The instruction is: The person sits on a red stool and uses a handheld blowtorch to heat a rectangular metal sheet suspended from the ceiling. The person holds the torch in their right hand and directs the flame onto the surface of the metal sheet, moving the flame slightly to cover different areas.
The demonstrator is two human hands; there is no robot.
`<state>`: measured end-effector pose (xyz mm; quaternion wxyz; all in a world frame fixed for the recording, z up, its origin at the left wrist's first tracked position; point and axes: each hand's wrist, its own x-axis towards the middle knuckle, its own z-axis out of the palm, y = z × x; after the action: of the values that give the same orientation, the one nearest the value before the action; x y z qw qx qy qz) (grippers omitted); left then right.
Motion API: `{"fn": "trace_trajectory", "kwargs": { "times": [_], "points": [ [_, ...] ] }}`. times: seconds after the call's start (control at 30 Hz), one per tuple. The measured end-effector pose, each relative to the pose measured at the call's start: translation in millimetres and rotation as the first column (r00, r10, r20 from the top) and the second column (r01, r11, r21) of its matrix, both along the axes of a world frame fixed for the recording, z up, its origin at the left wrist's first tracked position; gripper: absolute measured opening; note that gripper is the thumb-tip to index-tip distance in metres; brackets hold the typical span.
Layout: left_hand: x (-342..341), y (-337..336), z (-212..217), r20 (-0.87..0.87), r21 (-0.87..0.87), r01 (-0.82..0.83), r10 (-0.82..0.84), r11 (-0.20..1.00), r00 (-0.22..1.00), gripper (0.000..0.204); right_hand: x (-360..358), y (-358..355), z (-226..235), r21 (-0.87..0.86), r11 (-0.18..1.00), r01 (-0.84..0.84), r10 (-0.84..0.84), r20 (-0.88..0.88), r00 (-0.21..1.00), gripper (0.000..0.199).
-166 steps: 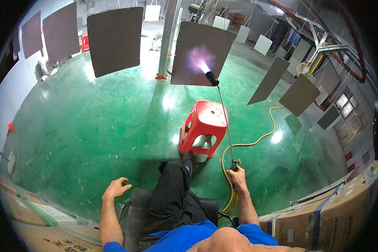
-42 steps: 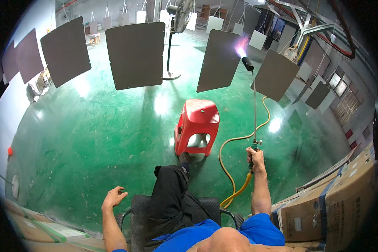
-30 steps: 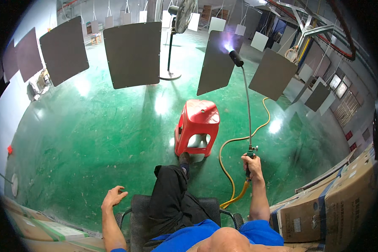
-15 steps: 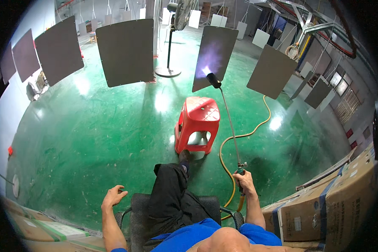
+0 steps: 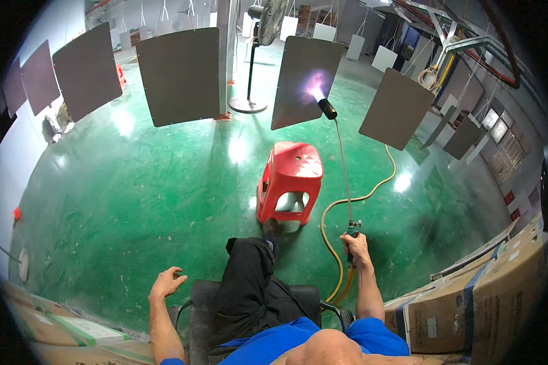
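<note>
My right hand [image 5: 357, 248] is closed round the handle of a gas torch [image 5: 344, 176] with a long thin metal pipe. At its far end, the black nozzle throws a white and purple flame onto a dark flat panel [image 5: 292, 67], which hangs upright ahead of me. From the handle a yellow hose [image 5: 329, 240] runs down and away across the floor. My left hand [image 5: 167, 283] holds nothing; its fingers are loosely bent and apart, beside the left armrest of the grey chair [image 5: 201, 310].
A red plastic stool [image 5: 293, 164] stands in front of my foot. More dark panels [image 5: 179, 76] hang left and right, one nearby [image 5: 397, 108]. Behind them stands a pedestal fan [image 5: 249, 73]. Cardboard boxes [image 5: 435, 325] flank me at the right. The floor [image 5: 122, 225] is green.
The torch nozzle and flame have shifted right and slightly up relative to the panel's left edge. The panel now faces me more squarely. My left hand has hardly moved.
</note>
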<state>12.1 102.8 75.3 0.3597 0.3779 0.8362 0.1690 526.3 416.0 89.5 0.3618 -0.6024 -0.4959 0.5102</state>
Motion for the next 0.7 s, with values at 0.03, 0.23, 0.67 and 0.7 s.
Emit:
{"fn": "trace_trajectory", "kwargs": {
  "times": [0.03, 0.23, 0.67, 0.7],
  "points": [
    [-1.1, 0.4, -2.4, -0.002, 0.009, 0.009, -0.009, 1.0, 1.0, 0.056, -0.7, 4.6, 1.2, 0.003, 1.0, 0.003, -0.002, -0.023, 1.0, 0.012],
    [-4.5, -4.7, -8.9, 0.046, 0.012, -0.068, 0.068, 0.998, 0.997, 0.054, -23.1, 13.2, 33.8, 0.066, 0.997, -0.041, 0.047, -0.09, 0.995, 0.013],
    [-1.5, -0.5, 1.7, 0.015, -0.011, -0.015, 0.015, 1.0, 1.0, 0.054, -51.6, 8.9, 66.9, 0.151, 0.975, -0.162, 0.171, -0.045, 0.984, 0.012],
    [-0.1, -0.3, 3.2, 0.018, -0.018, -0.027, 0.028, 0.999, 0.999, 0.054, -50.2, 5.9, 63.9, 0.147, 0.974, -0.171, 0.178, -0.033, 0.984, 0.012]
  ]
}}
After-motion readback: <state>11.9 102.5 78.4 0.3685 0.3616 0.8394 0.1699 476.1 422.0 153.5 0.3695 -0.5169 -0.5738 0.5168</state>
